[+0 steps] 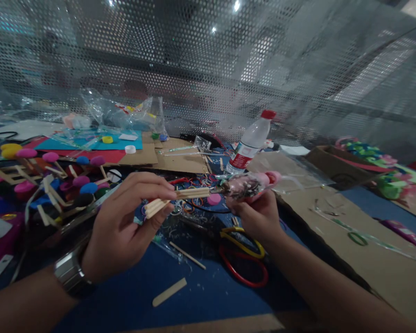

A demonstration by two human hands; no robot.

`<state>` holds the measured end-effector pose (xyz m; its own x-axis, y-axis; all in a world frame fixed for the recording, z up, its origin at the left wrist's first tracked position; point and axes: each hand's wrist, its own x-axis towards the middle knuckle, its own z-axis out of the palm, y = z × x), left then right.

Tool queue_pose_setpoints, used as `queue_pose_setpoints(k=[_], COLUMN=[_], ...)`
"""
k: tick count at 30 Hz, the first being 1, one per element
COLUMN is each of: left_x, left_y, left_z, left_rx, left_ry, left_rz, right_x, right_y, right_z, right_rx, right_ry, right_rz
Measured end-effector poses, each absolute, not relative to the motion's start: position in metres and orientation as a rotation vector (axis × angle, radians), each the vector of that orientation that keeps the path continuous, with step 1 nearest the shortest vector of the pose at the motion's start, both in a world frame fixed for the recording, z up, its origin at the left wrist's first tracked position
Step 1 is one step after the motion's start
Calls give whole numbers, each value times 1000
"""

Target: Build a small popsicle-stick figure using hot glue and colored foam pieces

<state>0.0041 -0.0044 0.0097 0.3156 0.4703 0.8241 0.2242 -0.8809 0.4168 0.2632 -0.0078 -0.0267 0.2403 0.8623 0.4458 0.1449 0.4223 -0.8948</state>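
A small bundle of thin wooden sticks (pixel 155 209) is pinched between the thumb and fingers of my left hand (pixel 125 222), held level above the table. From the right, my right hand (pixel 260 213) grips a pink, stained hot glue gun (pixel 247 186). Its nozzle points left and sits at the sticks' far end; whether it touches them I cannot tell. Below my hands lie scissors (pixel 244 268) with red and yellow handles. Near them are a loose thin stick (pixel 187 255) and a flat craft stick (pixel 169 292).
Colourful round-capped pieces with sticks (pixel 79 182) crowd the left side. Behind my hands stands a red-capped plastic bottle (pixel 248 143). Cardboard (pixel 333 231) and a brown box (pixel 339 164) occupy the right, with a perforated metal screen (pixel 194 60) at the back.
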Motion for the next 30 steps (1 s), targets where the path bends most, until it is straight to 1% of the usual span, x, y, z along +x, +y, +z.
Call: queue_pose_setpoints(k=[15, 25, 30], left_x=[3, 4, 6], left_y=[-6, -6, -9], left_z=[10, 10, 13], left_rx=[2344, 2325, 2177], left_ry=[664, 662, 718], left_rz=[1577, 1567, 1576], right_x=[265, 263, 265], right_y=[-9, -10, -9], right_z=[-29, -22, -25], right_rx=[-1061, -1027, -1063], right_ry=[-1271, -1358, -1366], right_rz=[662, 558, 570])
